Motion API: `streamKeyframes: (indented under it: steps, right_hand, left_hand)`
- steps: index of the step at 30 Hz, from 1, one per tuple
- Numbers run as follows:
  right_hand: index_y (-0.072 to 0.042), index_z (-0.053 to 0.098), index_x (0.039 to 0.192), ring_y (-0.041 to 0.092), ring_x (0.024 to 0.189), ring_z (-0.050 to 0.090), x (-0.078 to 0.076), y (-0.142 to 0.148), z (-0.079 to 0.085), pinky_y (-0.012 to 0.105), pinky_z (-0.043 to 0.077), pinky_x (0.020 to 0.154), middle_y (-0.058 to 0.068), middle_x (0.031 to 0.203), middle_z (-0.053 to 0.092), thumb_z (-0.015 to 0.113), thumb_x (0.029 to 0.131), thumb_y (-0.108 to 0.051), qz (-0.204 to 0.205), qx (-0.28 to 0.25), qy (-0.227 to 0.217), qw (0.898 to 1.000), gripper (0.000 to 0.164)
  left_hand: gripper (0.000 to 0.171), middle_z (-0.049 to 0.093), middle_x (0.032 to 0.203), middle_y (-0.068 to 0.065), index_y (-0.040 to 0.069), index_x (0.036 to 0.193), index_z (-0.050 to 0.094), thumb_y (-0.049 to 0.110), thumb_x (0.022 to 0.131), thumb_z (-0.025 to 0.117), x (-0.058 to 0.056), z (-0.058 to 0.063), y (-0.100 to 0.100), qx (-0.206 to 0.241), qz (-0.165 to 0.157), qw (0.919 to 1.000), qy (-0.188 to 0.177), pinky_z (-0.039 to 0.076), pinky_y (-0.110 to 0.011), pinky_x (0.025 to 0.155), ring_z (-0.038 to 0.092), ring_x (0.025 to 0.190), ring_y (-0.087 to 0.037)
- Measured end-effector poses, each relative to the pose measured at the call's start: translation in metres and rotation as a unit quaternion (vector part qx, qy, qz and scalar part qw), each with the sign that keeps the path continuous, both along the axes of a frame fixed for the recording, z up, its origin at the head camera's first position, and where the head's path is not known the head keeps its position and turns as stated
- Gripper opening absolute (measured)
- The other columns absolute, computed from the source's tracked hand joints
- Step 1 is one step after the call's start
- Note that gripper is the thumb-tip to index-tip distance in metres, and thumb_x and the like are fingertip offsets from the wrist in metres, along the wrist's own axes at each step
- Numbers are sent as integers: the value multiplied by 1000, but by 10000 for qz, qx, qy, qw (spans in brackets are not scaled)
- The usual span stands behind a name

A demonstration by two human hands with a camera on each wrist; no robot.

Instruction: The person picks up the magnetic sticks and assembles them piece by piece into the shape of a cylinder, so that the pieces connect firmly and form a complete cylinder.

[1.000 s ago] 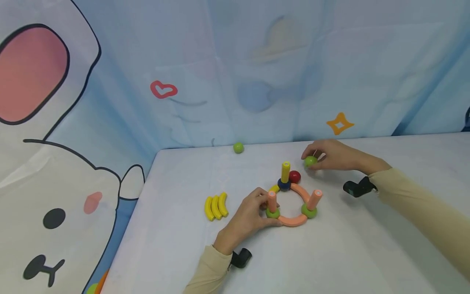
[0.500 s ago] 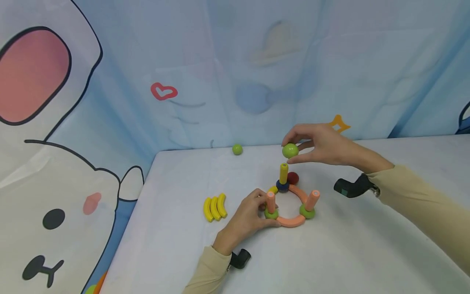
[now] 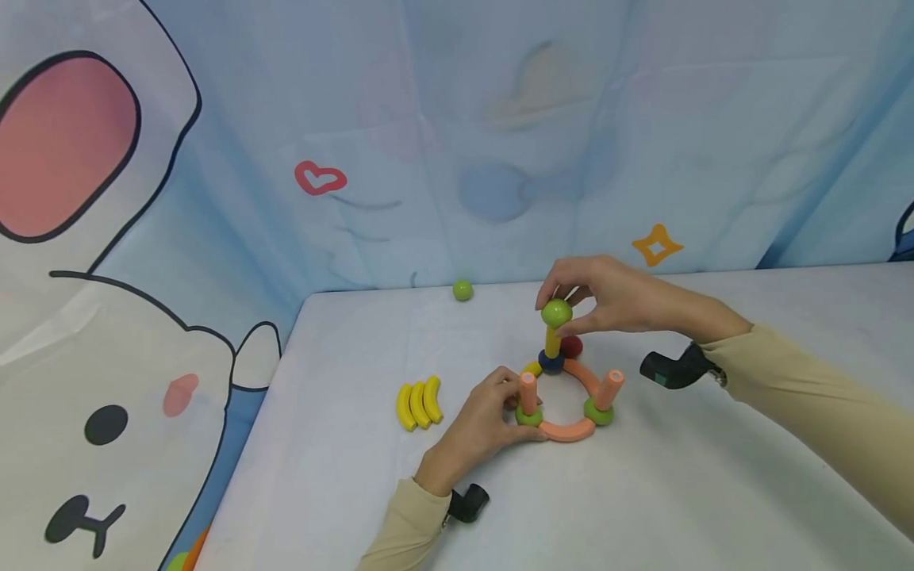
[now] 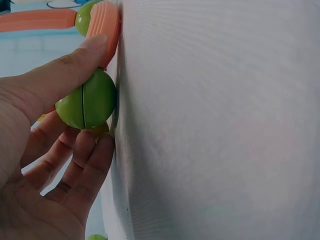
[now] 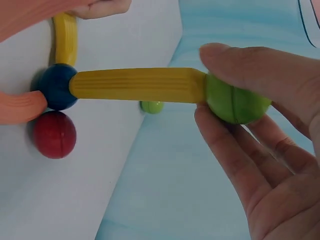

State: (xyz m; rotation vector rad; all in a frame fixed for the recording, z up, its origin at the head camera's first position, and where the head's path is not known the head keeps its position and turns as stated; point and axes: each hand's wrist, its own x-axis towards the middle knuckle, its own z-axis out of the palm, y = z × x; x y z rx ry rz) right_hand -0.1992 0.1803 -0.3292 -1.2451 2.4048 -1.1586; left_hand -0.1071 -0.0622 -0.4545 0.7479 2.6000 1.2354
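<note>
My right hand (image 3: 607,295) pinches a green ball (image 5: 237,100) between thumb and fingers, right at the top end of an upright yellow stick (image 5: 137,85). That stick rises from a dark blue ball (image 5: 57,86) in a ring of curved pieces lying on the table. My left hand (image 3: 485,416) holds the ring's left side, its thumb on a curved orange piece (image 3: 567,431) and its fingers around a green ball (image 4: 87,102). An orange stick (image 3: 528,392) stands on that ball. Another orange stick (image 3: 609,389) stands on the right green ball (image 3: 598,411).
A red ball (image 5: 55,135) lies beside the blue ball. Several curved yellow pieces (image 3: 419,403) lie side by side left of the ring. A loose green ball (image 3: 462,290) sits near the table's back edge, before a printed cloth backdrop (image 3: 457,143).
My right hand has lifted the green ball off the table, carried it left, and lowered it onto the yellow stick's top. The left hand keeps its place on the ring.
</note>
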Motion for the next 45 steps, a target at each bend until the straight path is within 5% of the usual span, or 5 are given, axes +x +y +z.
streamKeyframes:
  steps: [20, 25, 30, 36, 45]
  right_hand:
    - [-10, 77, 122, 17, 100, 69, -5, 0, 9, 32, 60, 89, -2, 111, 67, 86, 86, -5, 161, 481, -39, 9987, 38]
    - [-10, 69, 132, 21, 111, 68, -4, 4, 10, 38, 58, 96, 3, 124, 66, 83, 91, -15, -55, 550, -94, 9984, 43]
    - [-13, 61, 140, 18, 117, 64, -8, 19, 10, 33, 55, 97, 5, 138, 61, 66, 105, -18, -724, 366, -314, 9962, 35]
    - [-9, 63, 135, 16, 111, 66, -21, 38, -13, 26, 54, 91, 7, 133, 64, 63, 106, -16, -1139, 533, -560, 9905, 29]
    - [-3, 66, 126, 33, 114, 65, -22, 44, -65, 51, 57, 96, 13, 124, 64, 80, 92, -7, -657, 976, -909, 9889, 37]
  left_hand:
    - [31, 56, 109, 3, 11, 104, 74, 16, 80, 93, 1, 6, 1, -108, 19, 9999, 19, 49, -17, 87, 53, 93, -6]
    - [31, 56, 109, 3, 10, 105, 74, 17, 80, 93, 2, 6, 1, -106, 30, 9999, 30, 49, -16, 86, 52, 93, -6]
    - [31, 57, 110, 2, 11, 105, 75, 16, 80, 93, 1, 7, 2, -64, 28, 10000, 51, 49, -16, 87, 53, 94, -6]
    - [32, 57, 110, 3, 10, 106, 75, 16, 79, 93, 2, 6, 3, -68, 78, 9999, 7, 49, -16, 87, 53, 94, -6]
    - [33, 57, 110, 3, 10, 106, 75, 18, 79, 94, 4, 7, 5, -133, 40, 9999, 41, 48, -15, 87, 52, 94, -5]
